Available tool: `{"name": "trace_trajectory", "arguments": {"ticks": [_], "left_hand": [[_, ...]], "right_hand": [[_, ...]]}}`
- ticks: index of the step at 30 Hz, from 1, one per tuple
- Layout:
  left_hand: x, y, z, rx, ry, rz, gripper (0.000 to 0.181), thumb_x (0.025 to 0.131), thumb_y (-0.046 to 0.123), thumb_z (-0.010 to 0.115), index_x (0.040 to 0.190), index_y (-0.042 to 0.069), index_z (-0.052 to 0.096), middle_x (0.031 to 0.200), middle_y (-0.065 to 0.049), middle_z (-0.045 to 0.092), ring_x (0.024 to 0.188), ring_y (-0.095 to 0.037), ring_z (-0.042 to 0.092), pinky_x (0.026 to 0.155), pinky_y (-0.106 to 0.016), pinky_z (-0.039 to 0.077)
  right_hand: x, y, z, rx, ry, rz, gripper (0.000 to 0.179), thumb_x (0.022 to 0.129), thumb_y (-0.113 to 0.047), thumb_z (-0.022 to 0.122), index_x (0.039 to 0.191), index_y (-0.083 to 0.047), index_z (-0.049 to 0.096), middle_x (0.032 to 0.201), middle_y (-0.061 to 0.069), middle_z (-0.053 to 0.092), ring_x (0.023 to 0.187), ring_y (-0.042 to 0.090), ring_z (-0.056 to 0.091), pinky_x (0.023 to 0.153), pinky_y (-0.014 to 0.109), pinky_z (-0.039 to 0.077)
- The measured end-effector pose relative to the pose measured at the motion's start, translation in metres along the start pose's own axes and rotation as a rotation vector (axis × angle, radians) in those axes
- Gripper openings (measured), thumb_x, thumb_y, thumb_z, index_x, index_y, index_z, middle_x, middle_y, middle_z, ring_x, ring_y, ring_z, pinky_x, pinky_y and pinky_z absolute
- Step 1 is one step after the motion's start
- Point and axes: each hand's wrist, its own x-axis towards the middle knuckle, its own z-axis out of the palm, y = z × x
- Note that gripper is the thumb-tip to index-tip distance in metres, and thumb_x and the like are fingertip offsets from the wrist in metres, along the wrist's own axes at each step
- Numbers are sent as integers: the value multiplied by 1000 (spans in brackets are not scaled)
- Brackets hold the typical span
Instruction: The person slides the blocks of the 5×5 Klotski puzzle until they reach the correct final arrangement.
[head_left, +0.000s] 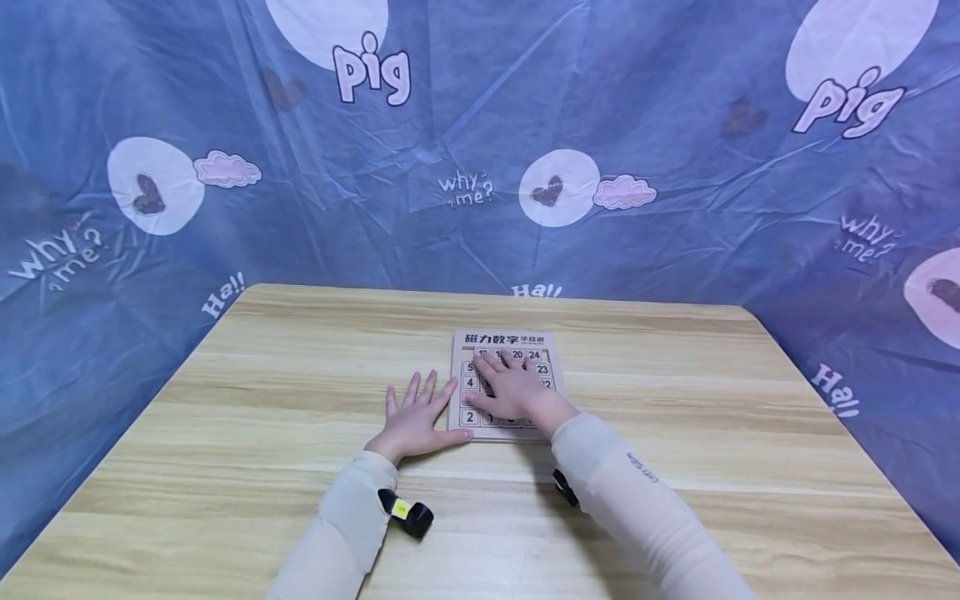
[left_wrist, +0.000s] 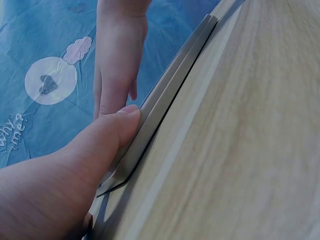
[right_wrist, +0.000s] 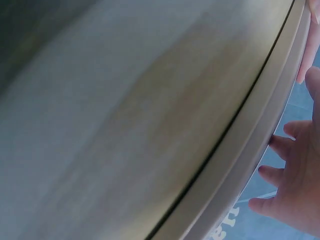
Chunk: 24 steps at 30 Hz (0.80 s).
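Observation:
A flat number sliding puzzle (head_left: pixel 504 434) lies near the middle of the table, its numbered tiles (head_left: pixel 470 417) set in rows under a printed title strip. Spread across the tiles is my right hand (head_left: pixel 513 392), fingers extended and covering many of the numbers. At the puzzle's left side, my left hand (head_left: pixel 416 423) has its fingers splayed, with the thumb on the near left corner. The left wrist view shows that thumb (left_wrist: pixel 127 122) against the puzzle's raised edge. In the right wrist view, the right hand (right_wrist: pixel 300 185) appears beyond the board's rim (right_wrist: pixel 250 150).
The light wood table (head_left: pixel 262 400) extends around the puzzle. A blue printed curtain (head_left: pixel 465 100) hangs behind and at both sides. Black wrist straps with small devices (head_left: pixel 412 517) sit at the sleeves.

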Motion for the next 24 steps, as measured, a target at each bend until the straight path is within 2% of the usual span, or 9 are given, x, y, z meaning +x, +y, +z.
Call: {"name": "trace_trajectory", "arguments": {"ticks": [17, 20, 24], "left_hand": [[0, 1, 2, -3, 8, 10, 91, 66, 75, 40, 139, 24, 18, 142, -12, 9, 127, -32, -2, 92, -58, -10], [0, 0, 1, -3, 8, 11, 91, 66, 75, 40, 139, 24, 18, 142, -12, 8, 127, -32, -2, 92, -58, -11], [-1, 0, 1, 0, 7, 15, 91, 67, 74, 41, 139, 24, 18, 142, -12, 7, 127, -32, -3, 91, -58, -11]], "right_hand": [[-6, 8, -2, 25, -10, 30, 74, 82, -64, 22, 139, -18, 12, 142, 1, 14, 127, 30, 9, 97, 54, 7], [-9, 6, -4, 65, -6, 13, 73, 83, -63, 24, 139, -18, 13, 141, 1, 16, 127, 30, 10, 97, 54, 8], [-19, -1, -5, 100, 9, -61, 70, 85, -60, 25, 139, -17, 14, 141, 2, 19, 126, 31, 12, 96, 55, 9]]}}
